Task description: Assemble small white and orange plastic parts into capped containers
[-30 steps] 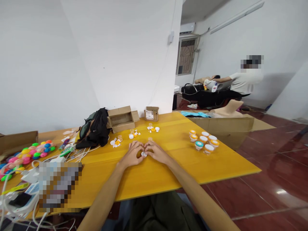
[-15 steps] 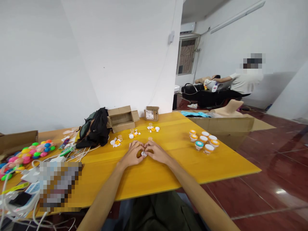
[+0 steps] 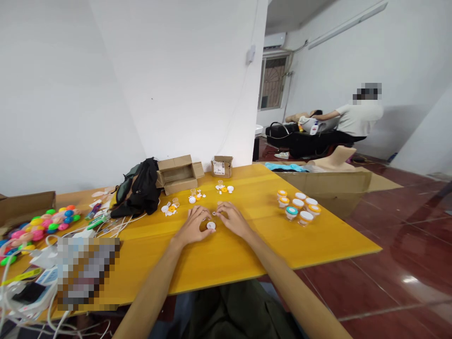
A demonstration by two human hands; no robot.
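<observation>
My left hand (image 3: 192, 226) curls on the table with its thumb at a small round white plastic cap (image 3: 211, 226). Just to the right, my right hand (image 3: 231, 220) has its thumb and fingertips drawn together at a tiny white plastic piece (image 3: 214, 213). Beyond my hands lie loose parts in several groups: white and orange pieces (image 3: 172, 209) on the left, a white round part (image 3: 192, 200) with a see-through cup (image 3: 193, 192), and an orange ring (image 3: 224, 189) beside another white part (image 3: 230, 189).
Several small jars with orange, white and teal lids (image 3: 291, 211) stand at the right. Cardboard boxes (image 3: 178, 174) and a black bag (image 3: 141, 188) sit at the back. Coloured balls (image 3: 52, 221) and tangled cables (image 3: 52, 282) crowd the left. A person (image 3: 360, 117) sits in the background.
My right hand has moved slightly away from my left, opening a gap between them. The white cap now shows more fully by my left thumb.
</observation>
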